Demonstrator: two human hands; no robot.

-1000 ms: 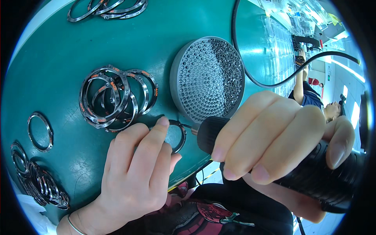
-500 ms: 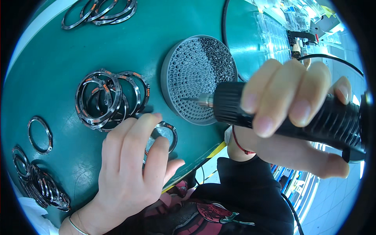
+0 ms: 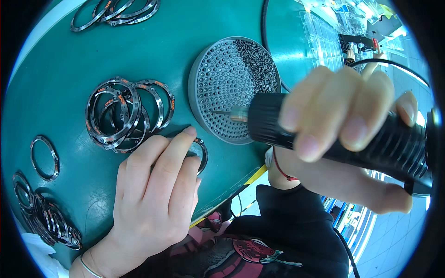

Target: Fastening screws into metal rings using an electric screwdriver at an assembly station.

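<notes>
My right hand [image 3: 343, 116] is wrapped around a black electric screwdriver [image 3: 273, 119]. Its thin metal bit points left, over the lower part of a round grey screw tray [image 3: 197, 109]. Small dark screws [image 3: 257, 65] heap at the tray's upper right, and many of its holes appear filled. My left hand [image 3: 157, 180] has closed its fingers over a dark metal ring [image 3: 204, 160] on the green table; the thumb and most of the ring are hidden beneath them. Just beyond that hand lies a pile of similar rings [image 3: 136, 109] with orange markings.
More rings [image 3: 123, 14] rest at the far left, a single ring [image 3: 56, 162] lies left, and a stack [image 3: 55, 222] sits near left. A black cable [image 3: 265, 28] runs behind the tray. Clear plastic trays [image 3: 320, 41] stand at the right. The table's edge has yellow tape [image 3: 256, 176].
My left hand's fingers have drawn together over the ring, and its thumb has gone out of sight. The screwdriver has shifted slightly left and up with my right hand.
</notes>
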